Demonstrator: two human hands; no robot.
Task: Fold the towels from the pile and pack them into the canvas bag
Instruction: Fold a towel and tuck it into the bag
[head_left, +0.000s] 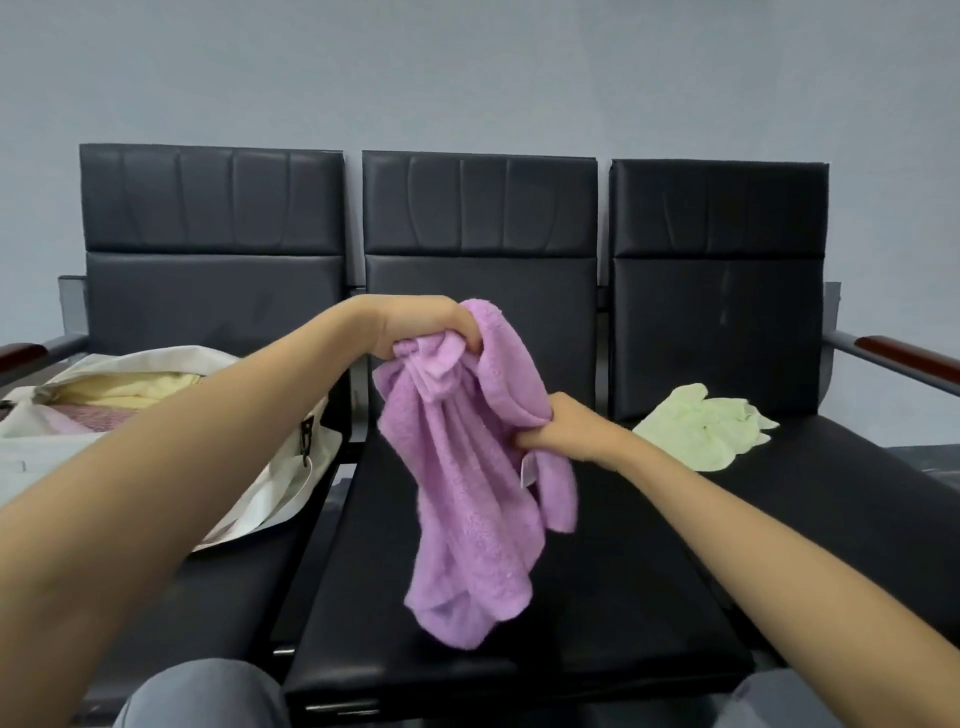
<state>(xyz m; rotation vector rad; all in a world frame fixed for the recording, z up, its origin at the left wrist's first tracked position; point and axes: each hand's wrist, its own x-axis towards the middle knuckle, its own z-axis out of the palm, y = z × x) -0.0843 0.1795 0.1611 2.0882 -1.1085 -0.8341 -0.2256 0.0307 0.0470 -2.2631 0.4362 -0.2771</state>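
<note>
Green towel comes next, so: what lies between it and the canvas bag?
The head view shows the middle seat between the green towel and the canvas bag; over it the left hand and right hand hold a purple towel.

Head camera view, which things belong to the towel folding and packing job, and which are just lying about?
Job: fluffy purple towel, gripped by left hand and right hand; crumpled pale green towel; white canvas bag holding a yellow towel.
Just there: black padded three-seat bench; red-brown wooden armrest.
</note>
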